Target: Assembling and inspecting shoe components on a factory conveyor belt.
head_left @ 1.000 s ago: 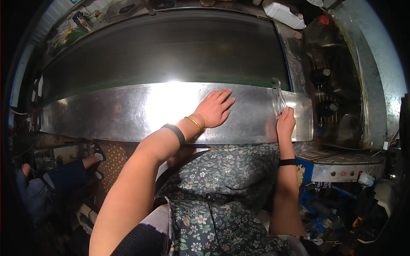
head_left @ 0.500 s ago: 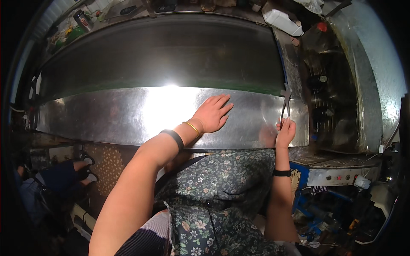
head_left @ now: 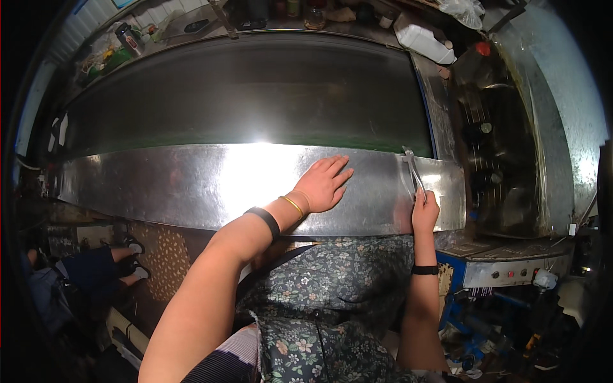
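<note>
My left hand (head_left: 323,185) lies flat on a long shiny metal sheet (head_left: 134,185), fingers spread toward the far right and holding nothing. Near the sheet's right end, my right hand (head_left: 424,212) is closed on the lower end of a slim metal hand tool (head_left: 416,172) with a small angled head. That head rests at or just above the sheet's far edge; contact is unclear. A pale second shape beside the tool may be its reflection. Beyond the sheet stretches a wide dark belt-like surface (head_left: 255,96) with a green strip along its near side.
A white plastic jug (head_left: 424,39) stands at the back right, and a dark flask (head_left: 129,39) at the back left. On the right are a dark panel with knobs (head_left: 479,127) and a control box (head_left: 498,274). Another person's legs (head_left: 102,258) show at the lower left.
The tool's head has shifted left along the sheet's far edge and its tilt has changed, with my right hand still around it. The whole view has dropped slightly; my left hand stays flat.
</note>
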A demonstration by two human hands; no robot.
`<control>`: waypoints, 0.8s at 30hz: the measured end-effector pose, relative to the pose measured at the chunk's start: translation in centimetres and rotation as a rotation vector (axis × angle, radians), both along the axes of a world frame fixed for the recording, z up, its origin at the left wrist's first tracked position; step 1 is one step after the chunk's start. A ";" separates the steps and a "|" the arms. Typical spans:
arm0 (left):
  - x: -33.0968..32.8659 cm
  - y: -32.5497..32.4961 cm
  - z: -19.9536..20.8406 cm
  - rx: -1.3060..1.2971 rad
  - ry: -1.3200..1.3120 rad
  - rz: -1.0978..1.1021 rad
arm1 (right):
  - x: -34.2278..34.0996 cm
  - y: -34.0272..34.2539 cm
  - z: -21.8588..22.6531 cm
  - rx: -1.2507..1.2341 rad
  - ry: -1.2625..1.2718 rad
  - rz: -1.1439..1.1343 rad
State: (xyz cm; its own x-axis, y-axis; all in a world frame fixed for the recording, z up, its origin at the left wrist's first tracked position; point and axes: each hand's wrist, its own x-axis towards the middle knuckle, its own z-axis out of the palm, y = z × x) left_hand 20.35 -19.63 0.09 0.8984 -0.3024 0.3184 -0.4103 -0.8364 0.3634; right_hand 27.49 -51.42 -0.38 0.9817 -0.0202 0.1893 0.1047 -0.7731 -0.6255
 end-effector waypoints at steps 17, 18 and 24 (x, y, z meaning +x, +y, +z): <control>-0.2 0.2 0.5 -0.036 0.005 0.002 | 0.7 -1.3 -1.4 0.184 0.064 0.011; -0.2 0.2 0.5 -0.042 0.011 -0.003 | 0.7 -1.2 -1.4 0.194 0.081 0.005; -0.2 0.1 0.3 -0.024 0.014 -0.010 | 1.0 -2.2 -2.2 0.200 0.090 -0.002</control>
